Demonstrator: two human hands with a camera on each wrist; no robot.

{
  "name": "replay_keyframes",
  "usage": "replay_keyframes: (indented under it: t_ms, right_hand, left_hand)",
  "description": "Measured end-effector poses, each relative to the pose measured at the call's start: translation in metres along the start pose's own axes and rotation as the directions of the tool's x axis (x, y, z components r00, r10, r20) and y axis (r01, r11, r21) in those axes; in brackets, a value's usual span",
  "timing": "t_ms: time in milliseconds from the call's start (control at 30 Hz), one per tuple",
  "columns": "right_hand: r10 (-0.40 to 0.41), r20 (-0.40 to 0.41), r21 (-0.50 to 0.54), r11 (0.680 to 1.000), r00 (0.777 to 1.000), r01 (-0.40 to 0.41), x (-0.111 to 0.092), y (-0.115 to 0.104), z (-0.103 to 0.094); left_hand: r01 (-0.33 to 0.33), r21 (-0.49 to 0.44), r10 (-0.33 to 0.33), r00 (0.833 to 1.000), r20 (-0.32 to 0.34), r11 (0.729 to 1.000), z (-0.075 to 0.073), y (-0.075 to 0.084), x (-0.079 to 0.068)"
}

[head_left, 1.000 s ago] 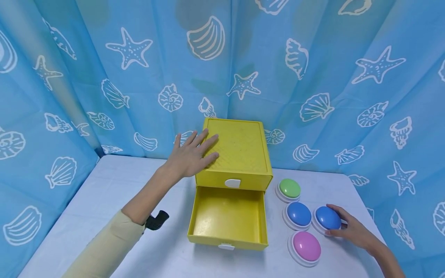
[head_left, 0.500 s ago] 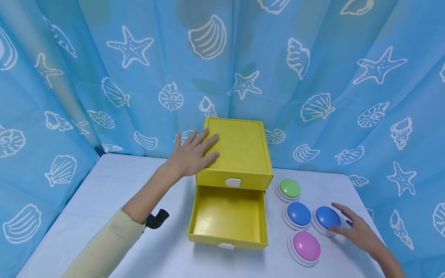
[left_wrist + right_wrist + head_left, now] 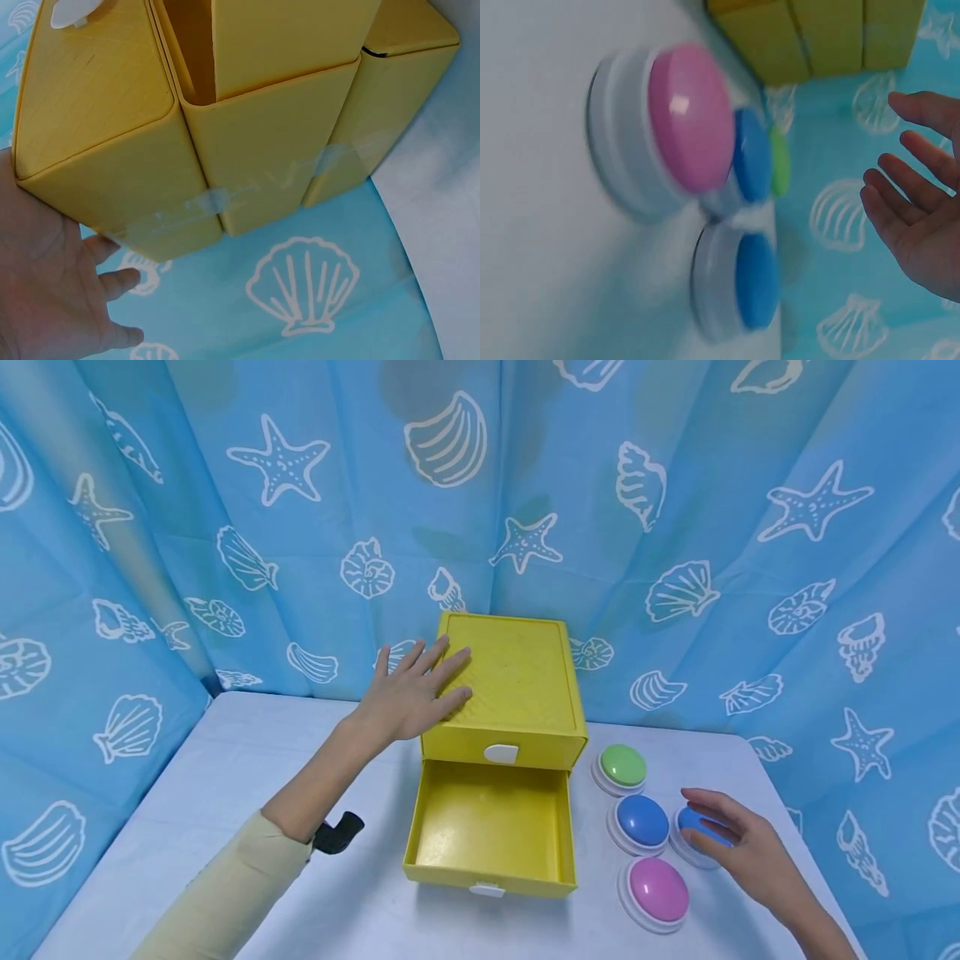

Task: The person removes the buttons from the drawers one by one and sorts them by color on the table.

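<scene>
My left hand (image 3: 401, 702) rests with spread fingers on the left part of the top of a yellow drawer unit (image 3: 517, 672). Below its top tier, a drawer (image 3: 491, 827) with a white handle is pulled out and holds nothing. Above the right-hand blue push button (image 3: 692, 823) hovers my right hand (image 3: 750, 847), fingers extended and partly covering the button from the head camera. In the right wrist view that hand (image 3: 922, 195) is seen holding nothing, apart from the buttons. A second blue button (image 3: 642, 820) stands just left of it.
A green push button (image 3: 624, 765) stands behind the blue ones and a pink push button (image 3: 658, 890) in front, all on white bases. The white-covered table (image 3: 300, 760) is bordered by a blue curtain (image 3: 300, 560) with white shell and starfish prints, close behind the drawer unit.
My right hand had its fingers around the right-hand blue button, then let go, lifted and moved left over it. The button stayed put. My left hand and the drawer have not moved.
</scene>
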State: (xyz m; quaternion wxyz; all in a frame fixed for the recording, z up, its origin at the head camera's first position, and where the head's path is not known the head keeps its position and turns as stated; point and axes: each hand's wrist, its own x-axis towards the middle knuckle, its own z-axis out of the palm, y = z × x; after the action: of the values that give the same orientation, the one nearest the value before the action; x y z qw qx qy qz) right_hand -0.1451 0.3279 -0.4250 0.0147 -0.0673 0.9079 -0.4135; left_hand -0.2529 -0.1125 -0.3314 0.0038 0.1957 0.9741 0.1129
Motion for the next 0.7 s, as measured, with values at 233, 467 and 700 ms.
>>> replay_keyframes:
  t_ms: [233, 467, 700]
  right_hand:
    - [-0.053, -0.068, 0.045, 0.997, 0.996, 0.056, -0.014, -0.043, 0.013]
    - [-0.062, -0.081, 0.099, 0.993, 0.995, 0.07, -0.029, -0.075, 0.03]
    - [0.146, -0.021, 0.221, 0.966, 0.989, -0.138, -0.043, -0.105, 0.053]
  left_hand:
    - [0.0, 0.0, 0.0, 1.0, 0.002, 1.0, 0.0, 0.001, -0.001]
    - [0.002, 0.0, -0.002, 1.0, 0.011, 1.0, -0.001, 0.0, -0.001]
    - [0.009, -0.004, -0.009, 1.0, 0.017, 1.0, -0.001, 0.001, -0.001]
